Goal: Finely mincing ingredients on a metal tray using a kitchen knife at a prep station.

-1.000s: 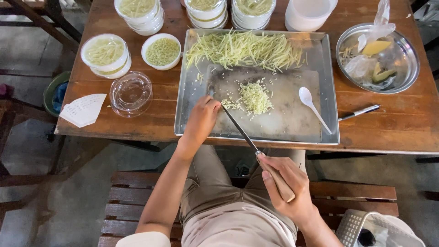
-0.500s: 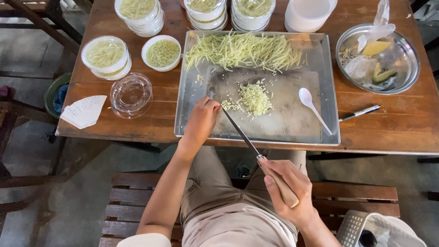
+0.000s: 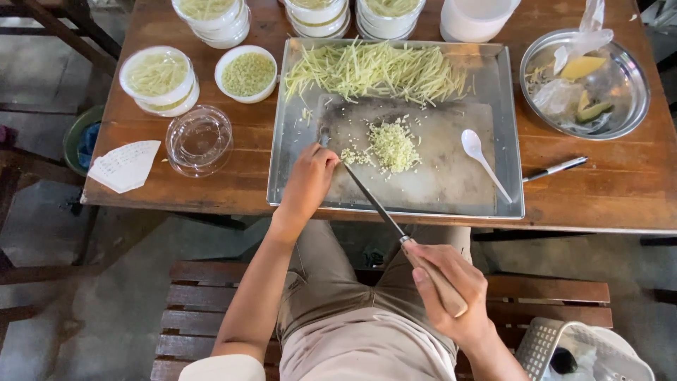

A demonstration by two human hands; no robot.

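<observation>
The right hand [image 3: 444,289] is gripping the knife [image 3: 374,204] handle, its blade slanting up-left toward the chopped pile [image 3: 391,146], beside the left hand's [image 3: 310,180] curled fingers.

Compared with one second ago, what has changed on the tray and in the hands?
Very little. The left hand has shifted slightly up the cutting board, its fingers now by the knife tip near the chopped green pile. The right hand keeps its grip on the wooden handle. The white spoon, shredded strips, bowls and pen stayed put.
</observation>
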